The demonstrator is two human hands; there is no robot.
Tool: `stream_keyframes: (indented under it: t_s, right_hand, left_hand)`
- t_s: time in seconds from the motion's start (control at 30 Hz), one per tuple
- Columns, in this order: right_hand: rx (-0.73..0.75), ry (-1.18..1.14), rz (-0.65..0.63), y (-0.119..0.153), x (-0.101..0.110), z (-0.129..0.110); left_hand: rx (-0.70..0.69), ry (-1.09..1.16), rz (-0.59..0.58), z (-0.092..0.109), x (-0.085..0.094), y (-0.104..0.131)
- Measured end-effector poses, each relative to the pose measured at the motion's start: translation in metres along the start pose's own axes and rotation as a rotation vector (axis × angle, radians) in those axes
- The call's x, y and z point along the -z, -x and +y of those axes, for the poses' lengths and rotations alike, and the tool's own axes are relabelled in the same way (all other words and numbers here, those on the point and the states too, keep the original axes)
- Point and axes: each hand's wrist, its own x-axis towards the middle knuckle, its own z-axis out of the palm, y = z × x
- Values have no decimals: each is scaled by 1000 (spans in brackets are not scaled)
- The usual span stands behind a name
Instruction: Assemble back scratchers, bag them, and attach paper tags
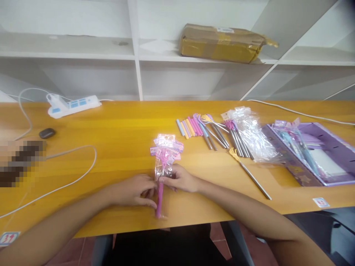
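Note:
A pink back scratcher lies inside a clear plastic bag near the table's front edge, its claw end pointing away from me. Pink and purple printed cards fan out at the bag's top. My right hand grips the bag from the right, thumb across its middle. From the left, my left hand closes its fingers at the bag's edge, the thumb beside the pink handle. Some fingertips are hidden behind the bag. To the right, a single yellow-clawed back scratcher with a metal rod lies bare on the table.
Behind lie coloured handle sleeves, several metal-rod back scratchers and a heap of clear bags. A purple box at right holds bagged scratchers. At left are a power strip, a dark earbud case and a white cable.

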Motion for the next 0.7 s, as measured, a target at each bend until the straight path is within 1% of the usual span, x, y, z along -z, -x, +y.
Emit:
stream_keyframes:
  t_s: [0.07,0.17,0.23,0.3,0.33,0.4,0.47,0.53,0.63,0.7]
  right_hand:
    - [49,78,-52,-1,1,-6]
    - [119,262,-168,0,2,-15]
    - [133,404,-216,2,1,-17]
    - [175,517,-219,4,1,-16]
    - [215,566,-217,5,0,-14]
    - [326,669,-220,6,-1,-9]
    - [443,781,-215,6,-1,-5]
    - [522,878,-199,6,2,-3]
    - [551,1000,-150,4,14,0]
    - [523,1080,-70,3,25,2]
  left_hand:
    - [68,44,96,-7,-1,2]
    - [152,154,348,-20,0,4]
    - [168,264,508,-29,3,3]
    - [170,362,611,-34,7,1]
    - [166,392,637,-36,8,0]
    - [156,408,653,-38,10,-1]
    - [154,378,650,-39,9,-2]
    - [161,337,650,-39,7,-1]
    - [161,310,642,-41,6,0]
    - [164,304,628,-42,7,1]
